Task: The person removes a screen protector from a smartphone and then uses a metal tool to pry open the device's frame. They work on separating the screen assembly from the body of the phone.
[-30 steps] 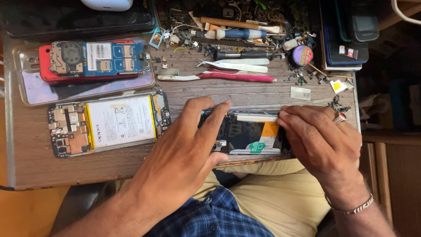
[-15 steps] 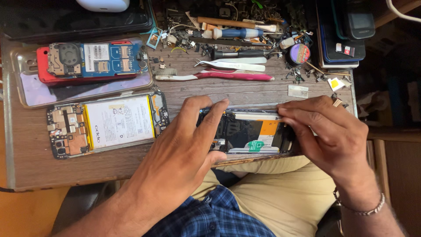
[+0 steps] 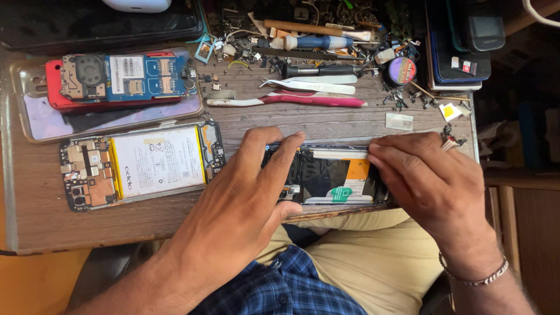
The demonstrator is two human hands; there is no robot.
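The left hand covers the left end of the opened phone, and the right hand covers its right end, so only its middle shows. Whether the fingertips grip the phone's far edge or just rest on it cannot be told. The white object at the far edge is cut off by the frame. The small parts heaped far behind the screwdrivers are too tiny to identify.

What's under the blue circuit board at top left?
The blue circuit board lies on a red phone body, which rests on a clear case. Anything beneath is covered.
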